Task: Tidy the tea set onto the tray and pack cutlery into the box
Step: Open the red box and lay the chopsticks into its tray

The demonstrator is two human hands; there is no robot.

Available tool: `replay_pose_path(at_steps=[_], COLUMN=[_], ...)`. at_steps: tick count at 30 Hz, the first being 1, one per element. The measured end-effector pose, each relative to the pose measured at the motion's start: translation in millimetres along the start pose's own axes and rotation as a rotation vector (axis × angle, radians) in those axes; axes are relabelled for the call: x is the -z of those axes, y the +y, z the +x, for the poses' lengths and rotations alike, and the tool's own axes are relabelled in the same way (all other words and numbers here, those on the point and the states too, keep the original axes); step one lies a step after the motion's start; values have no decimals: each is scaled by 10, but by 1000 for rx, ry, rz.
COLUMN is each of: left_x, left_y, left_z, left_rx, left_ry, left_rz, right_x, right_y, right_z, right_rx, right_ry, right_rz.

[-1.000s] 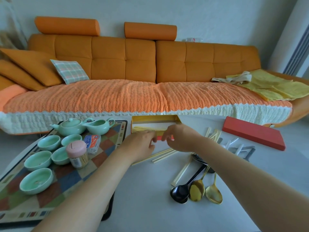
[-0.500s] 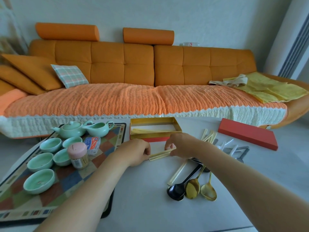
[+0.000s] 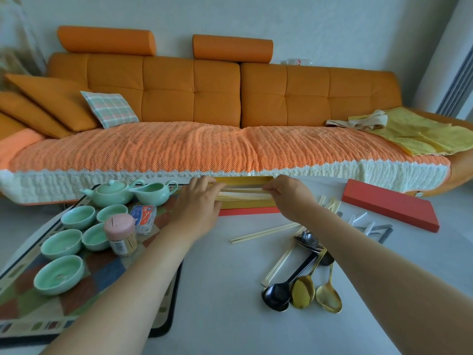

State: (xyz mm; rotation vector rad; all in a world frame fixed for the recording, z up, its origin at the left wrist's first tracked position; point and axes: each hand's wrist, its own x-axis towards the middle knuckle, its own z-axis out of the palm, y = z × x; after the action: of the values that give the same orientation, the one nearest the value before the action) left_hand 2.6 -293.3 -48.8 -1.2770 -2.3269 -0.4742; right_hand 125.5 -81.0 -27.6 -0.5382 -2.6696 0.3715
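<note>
My left hand point(image 3: 198, 207) and my right hand point(image 3: 288, 194) each pinch one end of a bundle of pale chopsticks point(image 3: 243, 193), held over the open gold box point(image 3: 245, 204) with a red base. More chopsticks point(image 3: 266, 232) lie loose on the table in front of the box. A black spoon point(image 3: 277, 294) and two gold spoons point(image 3: 303, 293) lie nearer to me. The patterned tray point(image 3: 84, 285) at left carries a mint teapot point(image 3: 110, 192), a mint pitcher point(image 3: 153, 192) and several mint cups point(image 3: 60, 274).
A pink-capped toothpick jar point(image 3: 120, 234) and a small card box point(image 3: 143, 217) stand on the tray. The red box lid point(image 3: 391, 204) lies at right, with white and grey utensils point(image 3: 368, 226) in front of it. An orange sofa point(image 3: 204, 124) runs behind the table.
Both hands lifted a bundle of chopsticks off the table in front of the box and carried it forward over the open box.
</note>
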Motion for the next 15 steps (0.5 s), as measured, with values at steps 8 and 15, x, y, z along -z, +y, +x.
replay_pose_path(at_steps=[8,15], left_x=[-201,-208], left_y=[36,27], left_z=[-19,14], left_rx=[-40,-9], left_ry=[-348,-412], left_rz=[65,-13], right_x=[-186,-187], right_y=[-23,-80], right_z=[177,207], right_rx=[-30,-41], right_ry=[-51,-229], right_rz=[-75,-77])
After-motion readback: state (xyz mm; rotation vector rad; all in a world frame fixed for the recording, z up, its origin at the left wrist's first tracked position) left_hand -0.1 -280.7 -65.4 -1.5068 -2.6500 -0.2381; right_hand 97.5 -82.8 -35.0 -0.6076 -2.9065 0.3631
